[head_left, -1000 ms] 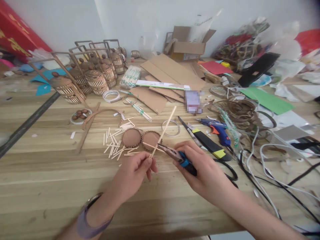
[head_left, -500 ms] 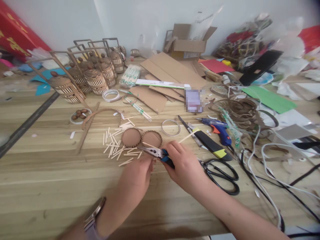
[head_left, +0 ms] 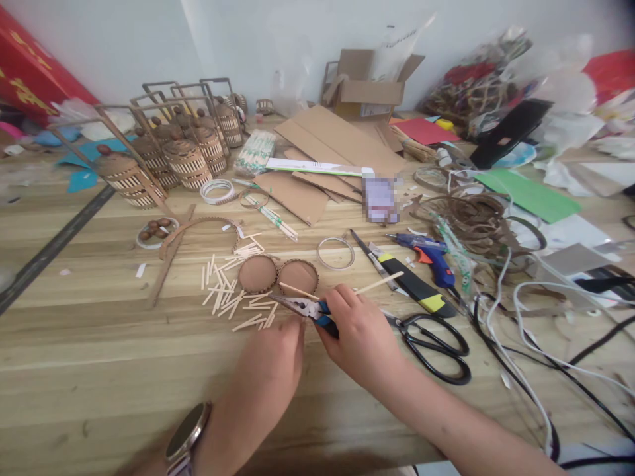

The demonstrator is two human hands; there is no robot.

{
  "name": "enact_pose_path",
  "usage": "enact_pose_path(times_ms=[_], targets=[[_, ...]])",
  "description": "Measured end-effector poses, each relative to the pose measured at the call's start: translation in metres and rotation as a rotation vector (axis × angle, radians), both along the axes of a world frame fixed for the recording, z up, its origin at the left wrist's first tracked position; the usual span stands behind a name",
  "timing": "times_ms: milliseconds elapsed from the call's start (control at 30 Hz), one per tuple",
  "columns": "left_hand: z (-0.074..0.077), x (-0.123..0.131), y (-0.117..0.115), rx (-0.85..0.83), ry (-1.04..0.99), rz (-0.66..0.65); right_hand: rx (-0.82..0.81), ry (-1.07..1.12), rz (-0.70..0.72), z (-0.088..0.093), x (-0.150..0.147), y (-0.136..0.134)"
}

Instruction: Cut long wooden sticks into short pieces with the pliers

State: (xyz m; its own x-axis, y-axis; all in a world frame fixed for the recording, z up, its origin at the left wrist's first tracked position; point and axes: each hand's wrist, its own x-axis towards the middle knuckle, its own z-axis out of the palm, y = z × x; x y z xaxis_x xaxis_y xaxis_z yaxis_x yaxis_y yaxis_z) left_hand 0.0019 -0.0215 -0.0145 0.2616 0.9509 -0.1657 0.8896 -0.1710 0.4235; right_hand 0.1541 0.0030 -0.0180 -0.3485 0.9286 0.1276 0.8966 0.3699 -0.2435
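My right hand (head_left: 360, 330) is closed around needle-nose pliers (head_left: 302, 306) with blue and black handles. Their jaws point left, just above my left hand. A thin wooden stick (head_left: 381, 283) sticks out to the right from behind my right hand. My left hand (head_left: 275, 350) is curled below the jaws; its fingertips and anything in them are hidden. Another stick (head_left: 295, 290) slants across the front of the right-hand round cardboard piece (head_left: 300, 274). A second round piece (head_left: 258, 273) touches it on the left. Short cut sticks (head_left: 225, 291) lie scattered left of the pliers.
Black-handled scissors (head_left: 436, 350), a utility knife (head_left: 414, 284) and a blue glue gun (head_left: 434, 254) lie to the right, near tangled cables (head_left: 520, 370). Several small lantern-like baskets (head_left: 186, 162) stand at back left. Cardboard sheets (head_left: 342, 135) lie at the back.
The stick behind my right hand has tipped lower and flatter at its right end. Both hands keep nearly the same pose, and the view has shifted slightly.
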Motion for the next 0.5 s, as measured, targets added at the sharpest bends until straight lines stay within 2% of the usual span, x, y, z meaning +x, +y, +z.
enact_pose_path(times_ms=[133,200,367,500], targets=[[0.001,0.0,-0.001,-0.02,-0.078,0.006,0.013,0.091,-0.004,0.0,0.006,0.008],[-0.001,-0.004,0.004,-0.076,-0.238,0.052,-0.015,0.214,0.019,0.001,0.012,0.012],[-0.005,-0.015,0.017,-0.438,-0.79,0.187,-0.188,0.49,0.195,0.01,0.025,0.017],[-0.005,-0.017,0.019,-0.518,-0.944,0.204,-0.331,0.539,0.303,0.016,0.026,0.013]])
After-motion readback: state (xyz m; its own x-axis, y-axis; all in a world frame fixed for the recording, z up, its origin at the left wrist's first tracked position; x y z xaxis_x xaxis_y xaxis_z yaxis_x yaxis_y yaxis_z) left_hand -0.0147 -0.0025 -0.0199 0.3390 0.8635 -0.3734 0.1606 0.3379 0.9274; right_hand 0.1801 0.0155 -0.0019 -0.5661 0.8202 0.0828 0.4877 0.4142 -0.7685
